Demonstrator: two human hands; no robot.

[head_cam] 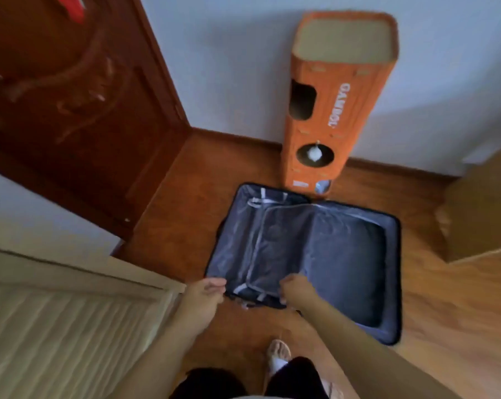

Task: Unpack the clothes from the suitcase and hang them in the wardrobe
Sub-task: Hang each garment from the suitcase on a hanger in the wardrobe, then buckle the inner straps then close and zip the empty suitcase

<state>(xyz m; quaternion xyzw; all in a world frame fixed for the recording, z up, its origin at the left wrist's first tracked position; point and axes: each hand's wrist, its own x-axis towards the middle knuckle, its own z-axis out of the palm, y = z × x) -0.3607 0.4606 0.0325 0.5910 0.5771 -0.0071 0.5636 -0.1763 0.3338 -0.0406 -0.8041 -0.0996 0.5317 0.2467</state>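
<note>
A dark blue suitcase (353, 254) lies open flat on the wooden floor, showing its grey-blue lining. A zipped divider panel (281, 243) with pale straps covers the middle. No clothes show inside. My right hand (296, 287) is curled at the near edge of the divider and seems to grip it. Beside the suitcase's near left corner hovers my left hand (207, 289), fingers loosely bent, holding nothing. The image is blurred.
A tall orange cardboard cat tower (341, 105) stands against the wall behind the suitcase. A dark red wooden door (79, 116) is at the left. A cream slatted panel (56, 326) fills the lower left, a cardboard box (479, 214) sits at the right. My foot (278, 355) is below.
</note>
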